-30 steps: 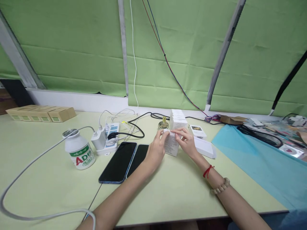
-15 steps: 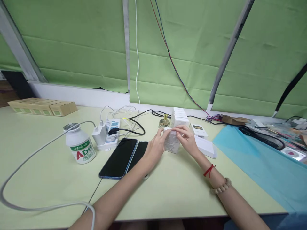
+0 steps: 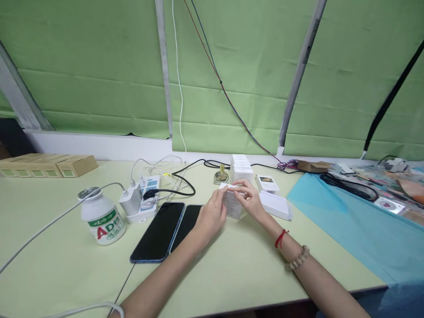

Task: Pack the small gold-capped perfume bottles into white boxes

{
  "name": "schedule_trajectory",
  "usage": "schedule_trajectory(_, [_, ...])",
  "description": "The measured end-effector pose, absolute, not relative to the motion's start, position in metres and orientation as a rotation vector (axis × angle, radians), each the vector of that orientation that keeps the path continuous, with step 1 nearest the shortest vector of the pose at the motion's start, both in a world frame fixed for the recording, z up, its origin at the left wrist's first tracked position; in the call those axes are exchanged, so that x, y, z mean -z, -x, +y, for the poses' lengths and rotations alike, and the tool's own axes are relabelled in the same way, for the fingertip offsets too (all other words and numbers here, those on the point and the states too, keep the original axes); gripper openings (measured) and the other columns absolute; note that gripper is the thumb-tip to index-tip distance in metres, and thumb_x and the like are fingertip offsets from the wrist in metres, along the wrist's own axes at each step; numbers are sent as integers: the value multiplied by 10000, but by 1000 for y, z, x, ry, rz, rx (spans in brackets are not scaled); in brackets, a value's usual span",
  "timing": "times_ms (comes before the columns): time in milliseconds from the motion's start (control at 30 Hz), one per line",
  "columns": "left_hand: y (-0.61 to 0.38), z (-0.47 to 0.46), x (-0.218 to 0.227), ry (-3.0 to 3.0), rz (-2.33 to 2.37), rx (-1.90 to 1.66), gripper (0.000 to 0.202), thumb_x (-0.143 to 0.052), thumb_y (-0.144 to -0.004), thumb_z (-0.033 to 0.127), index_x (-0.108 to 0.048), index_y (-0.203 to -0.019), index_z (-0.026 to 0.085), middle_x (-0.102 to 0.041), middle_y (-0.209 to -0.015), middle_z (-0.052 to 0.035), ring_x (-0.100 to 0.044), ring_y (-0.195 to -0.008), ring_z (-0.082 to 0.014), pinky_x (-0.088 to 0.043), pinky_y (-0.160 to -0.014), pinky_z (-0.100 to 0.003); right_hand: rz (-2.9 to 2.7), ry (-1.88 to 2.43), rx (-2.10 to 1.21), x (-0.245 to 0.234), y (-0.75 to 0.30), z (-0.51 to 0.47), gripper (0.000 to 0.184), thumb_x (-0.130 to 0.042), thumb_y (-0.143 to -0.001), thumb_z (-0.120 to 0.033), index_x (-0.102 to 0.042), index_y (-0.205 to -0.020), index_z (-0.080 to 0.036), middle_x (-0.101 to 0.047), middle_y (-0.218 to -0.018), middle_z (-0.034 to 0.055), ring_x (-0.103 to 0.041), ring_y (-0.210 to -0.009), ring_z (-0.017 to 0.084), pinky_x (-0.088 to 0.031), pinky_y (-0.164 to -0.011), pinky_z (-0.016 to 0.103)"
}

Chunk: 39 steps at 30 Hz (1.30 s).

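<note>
A small white box (image 3: pixel 233 207) with fine printing on its side stands upright on the table between my hands. My left hand (image 3: pixel 212 214) grips its left side, with the fingertips at the top edge. From the right, my right hand (image 3: pixel 248 201) has its fingers closed on the top of the same box, where they partly cover it. Just behind stand a round glass bottle (image 3: pixel 221 177) with a gold neck and a row of white boxes (image 3: pixel 241 167). To the right lie a white box with a dark picture (image 3: pixel 267 183) and a shallow white tray (image 3: pixel 274 206).
Two dark-screened phones (image 3: pixel 159 232) lie left of my hands. Further left are a power strip (image 3: pixel 143 213) with chargers and a white bottle (image 3: pixel 102 218), with a cable crossing it. Tan boxes (image 3: pixel 77 167) line the back left. Blue sheeting (image 3: pixel 344 225) covers the right side.
The camera view has shifted, so the table's things appear lower and a little further left. Both hands stay at the white box, fingers still along its top.
</note>
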<state>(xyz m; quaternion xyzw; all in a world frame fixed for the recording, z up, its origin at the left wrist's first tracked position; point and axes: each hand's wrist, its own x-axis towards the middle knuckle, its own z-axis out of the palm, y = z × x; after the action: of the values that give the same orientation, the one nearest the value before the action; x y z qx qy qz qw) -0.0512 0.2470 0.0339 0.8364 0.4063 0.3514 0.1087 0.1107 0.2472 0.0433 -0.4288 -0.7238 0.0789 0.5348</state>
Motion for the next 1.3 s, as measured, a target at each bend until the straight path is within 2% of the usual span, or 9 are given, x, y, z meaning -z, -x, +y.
schedule_trajectory(100, [52, 249, -36, -2445, 1197, -997, 487, -349, -849, 145, -318, -1326, 243, -507, -1237, -57, -569, -1001, -188, -464, -720, -280, -1716, 1032, -45, -40, -110, 248, 265, -518, -809, -340, -713, -908, -189, -548, -939, 70, -433, -575, 29, -320, -432, 147])
schedule_trajectory(233, [53, 247, -40, -2378, 1246, -971, 432, -335, -910, 340, -319, -1339, 304, -549, -1189, -36, -588, -966, -193, -446, -729, -289, -1715, 961, 153, -36, -108, 248, 258, -525, -793, -327, -711, -928, -211, -538, -880, 65, -478, -666, 68, -409, -561, 195])
schedule_trajectory(467, [52, 241, -45, -2431, 1341, -933, 574, -423, -828, 529, -314, -1327, 267, -626, -924, -44, -620, -795, -230, -397, -616, -283, -1616, 933, 49, -35, -101, 246, 302, -467, -815, -342, -710, -834, -163, -472, -741, 66, -478, -674, 93, -381, -508, 190])
schedule_trajectory(600, [55, 241, -45, -2442, 1359, -912, 590, -459, -815, 465, -286, -1348, 281, -627, -895, -28, -624, -790, -217, -373, -601, -262, -1690, 972, 87, -30, -104, 246, 264, -554, -727, -309, -644, -917, -149, -502, -841, 64, -514, -769, 112, -427, -573, 197])
schedule_trajectory(700, [57, 243, -42, -2475, 1402, -889, 555, -439, -839, 373, -273, -1359, 278, -624, -880, -22, -622, -791, -205, -364, -598, -257, -1787, 1110, 49, -25, -110, 250, 446, -619, -694, -343, -529, -1093, -164, -533, -1020, 60, -543, -902, 133, -468, -737, 237])
schedule_trajectory(800, [58, 247, -37, -2486, 1457, -883, 545, -427, -852, 321, -258, -1368, 265, -612, -908, -34, -612, -806, -194, -365, -606, -256, -1777, 1218, -8, -21, -118, 255, 564, -643, -703, -448, -464, -1162, -173, -532, -1093, 60, -559, -883, 127, -472, -692, 226])
schedule_trajectory(933, [55, 248, -31, -2422, 1473, -941, 537, -416, -861, 318, -239, -1364, 256, -588, -958, -48, -601, -814, -188, -380, -616, -260, -1781, 1262, 68, -24, -125, 258, 479, -591, -770, -479, -509, -1147, -196, -516, -1121, 64, -550, -938, 133, -474, -653, 212])
schedule_trajectory(1100, [53, 244, -31, -2408, 1374, -1060, 489, -387, -862, 279, -267, -1333, 228, -567, -1040, -56, -589, -858, -186, -409, -641, -277, -1856, 1283, 273, -26, -131, 261, 364, -518, -850, -367, -519, -1183, -220, -461, -1205, 87, -485, -1102, 182, -495, -779, 294])
schedule_trajectory(1300, [52, 241, -33, -2428, 1346, -1094, 459, -402, -853, 253, -320, -1303, 214, -564, -1048, -55, -578, -863, -178, -427, -658, -286, -1856, 1326, 481, -22, -148, 269, 358, -463, -857, -180, -536, -1206, -215, -468, -1193, 80, -446, -1123, 185, -452, -912, 340])
